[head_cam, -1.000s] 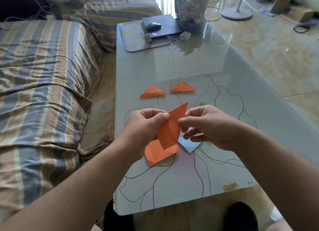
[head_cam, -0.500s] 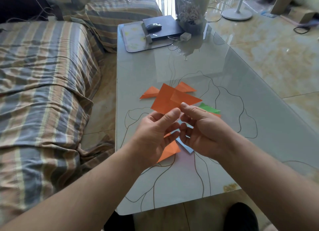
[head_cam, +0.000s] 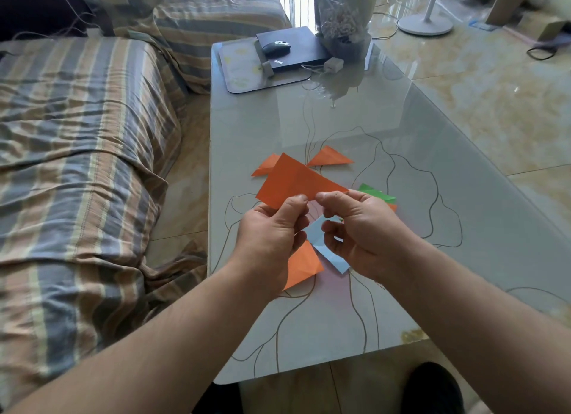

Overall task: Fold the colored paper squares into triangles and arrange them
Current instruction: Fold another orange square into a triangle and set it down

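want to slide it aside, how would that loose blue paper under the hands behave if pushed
The blue paper looks thin and light, so it would probably skate easily on the glossy table. It likely bends rather than staying stiff, and may drag the orange sheet it touches.

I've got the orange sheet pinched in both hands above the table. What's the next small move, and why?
Probably lower the folded orange paper triangle onto the glossy grey table and press its crease flat. The left hand and right hand pinch only its near edge in the air, so it looks folded but not placed. Two finished small orange triangles already lie just beyond it.
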A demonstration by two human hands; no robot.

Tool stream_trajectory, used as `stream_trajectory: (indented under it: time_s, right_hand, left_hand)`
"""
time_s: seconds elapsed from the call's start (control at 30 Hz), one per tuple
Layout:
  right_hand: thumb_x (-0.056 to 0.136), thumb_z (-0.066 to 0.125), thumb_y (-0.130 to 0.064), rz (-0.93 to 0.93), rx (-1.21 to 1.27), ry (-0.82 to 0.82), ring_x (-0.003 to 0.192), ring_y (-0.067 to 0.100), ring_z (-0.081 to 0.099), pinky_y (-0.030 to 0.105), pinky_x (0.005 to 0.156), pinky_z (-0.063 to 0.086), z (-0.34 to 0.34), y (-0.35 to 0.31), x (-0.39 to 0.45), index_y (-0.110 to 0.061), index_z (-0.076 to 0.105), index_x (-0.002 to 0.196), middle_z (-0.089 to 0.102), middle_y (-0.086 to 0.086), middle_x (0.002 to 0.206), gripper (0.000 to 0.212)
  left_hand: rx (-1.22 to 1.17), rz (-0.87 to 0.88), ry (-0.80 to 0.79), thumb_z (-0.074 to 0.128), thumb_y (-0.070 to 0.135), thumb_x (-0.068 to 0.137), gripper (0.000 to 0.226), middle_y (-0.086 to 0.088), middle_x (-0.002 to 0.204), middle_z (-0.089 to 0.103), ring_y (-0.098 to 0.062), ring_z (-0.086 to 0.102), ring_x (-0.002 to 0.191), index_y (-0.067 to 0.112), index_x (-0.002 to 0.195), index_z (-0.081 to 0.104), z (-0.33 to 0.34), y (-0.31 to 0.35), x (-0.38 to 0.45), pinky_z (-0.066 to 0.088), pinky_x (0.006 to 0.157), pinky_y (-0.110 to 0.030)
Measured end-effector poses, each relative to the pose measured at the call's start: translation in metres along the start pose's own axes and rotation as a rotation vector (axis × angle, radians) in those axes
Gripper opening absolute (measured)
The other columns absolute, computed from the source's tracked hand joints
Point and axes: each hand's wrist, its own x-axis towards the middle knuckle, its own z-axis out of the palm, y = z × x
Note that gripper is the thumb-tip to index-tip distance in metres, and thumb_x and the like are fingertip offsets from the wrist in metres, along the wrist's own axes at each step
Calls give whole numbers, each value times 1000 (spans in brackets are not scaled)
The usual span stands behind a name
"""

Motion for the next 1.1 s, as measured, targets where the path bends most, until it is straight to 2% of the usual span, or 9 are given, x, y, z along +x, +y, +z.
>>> stream_trajectory:
  time_s: [0.13, 0.63, 0.77, 0.87, 1.0, 1.1]
  right_hand:
    - [88, 80, -18, -14, -8, 30, 63, 18, 55, 29, 58, 48, -5, -4, 3, -16, 72, 86, 63, 2, 75, 9]
    - [91, 75, -17, 25, -29, 76, 61, 20, 57, 30, 59, 49, -13, -13, 3, -15, 72, 85, 63, 3, 76, 8]
    - [89, 59, -35, 86, -133, 85, 61, 21, 60, 31, 63, 46, -19, -21, 5, -17, 73, 81, 65, 1, 75, 24]
    - [91, 63, -46, 68, -284, 13, 63, 22, 62, 33, 68, 46, -21, -22, 4, -18, 74, 93, 68, 0, 78, 30]
    - [93, 72, -29, 3, -439, -87, 68, 22, 65, 34, 69, 50, -18, -17, -2, -15, 72, 93, 72, 2, 82, 14]
    - [93, 76, -23, -40, -419, -98, 66, 19, 65, 32, 68, 50, -17, -15, -1, -14, 73, 89, 72, 2, 81, 10]
  left_hand:
    - [18, 28, 3, 75, 21, 93, 16, 3, 71, 68, -7, 63, 63, 18, 78, 68, -2, 3, 0, 52, 72, -31]
    - [57, 61, 32, 77, 23, 91, 13, 2, 71, 69, -13, 65, 71, 17, 85, 67, -8, 6, 4, 55, 76, -35]
    - [96, 75, 37, 76, 20, 91, 15, 3, 67, 67, -13, 63, 66, 16, 83, 65, -9, 10, 7, 55, 73, -34]
    - [118, 67, 28, 75, 16, 90, 15, 4, 64, 66, -15, 61, 65, 16, 83, 61, -10, 12, 7, 55, 72, -35]
    - [142, 36, 2, 74, 17, 90, 14, 6, 62, 64, -16, 60, 69, 18, 85, 61, -9, 12, 4, 54, 75, -36]
    - [102, 14, -20, 77, 24, 89, 14, 6, 69, 68, -17, 63, 76, 18, 92, 65, -9, 12, 4, 55, 74, -35]
